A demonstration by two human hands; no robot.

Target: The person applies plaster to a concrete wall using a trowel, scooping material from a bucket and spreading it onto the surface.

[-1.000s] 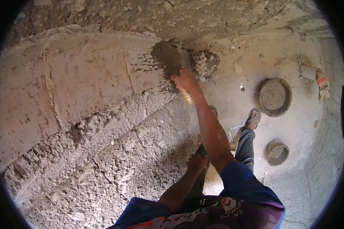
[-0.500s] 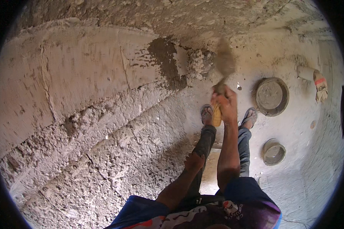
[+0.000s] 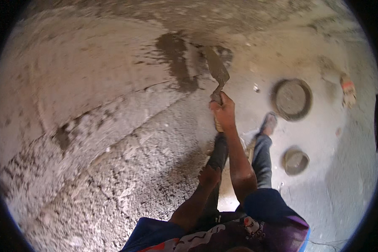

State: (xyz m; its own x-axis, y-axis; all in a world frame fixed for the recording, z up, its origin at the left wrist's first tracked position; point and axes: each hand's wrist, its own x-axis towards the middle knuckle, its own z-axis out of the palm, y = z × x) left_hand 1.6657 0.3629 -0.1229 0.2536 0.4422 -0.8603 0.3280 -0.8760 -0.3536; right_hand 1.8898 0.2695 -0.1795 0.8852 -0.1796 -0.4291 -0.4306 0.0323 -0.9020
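Observation:
My right hand (image 3: 224, 112) is closed around the handle of a pointing trowel (image 3: 217, 68), whose blade points away from me. Grey wet mortar coats the blade, and its tip lies over the hollow at the end of the wall band; whether it touches is unclear. A dark patch of wet mortar (image 3: 176, 61) is spread on the wall just left of the blade. My left hand (image 3: 209, 175) rests on my left knee, holding nothing; its fingers look spread over the trouser leg, partly hidden.
Right of my feet stand a round pan of mortar (image 3: 291, 100) and a smaller bowl (image 3: 296, 161). A torn paper bag (image 3: 348, 92) lies farther right. Rough, crumbly masonry (image 3: 126, 168) runs along my left, below the smoother wall band (image 3: 92, 71).
My right hand has swung the trowel leftward, from the pale surface toward the hollow beside the wet patch. The view has shifted slightly. My left hand stays on the knee.

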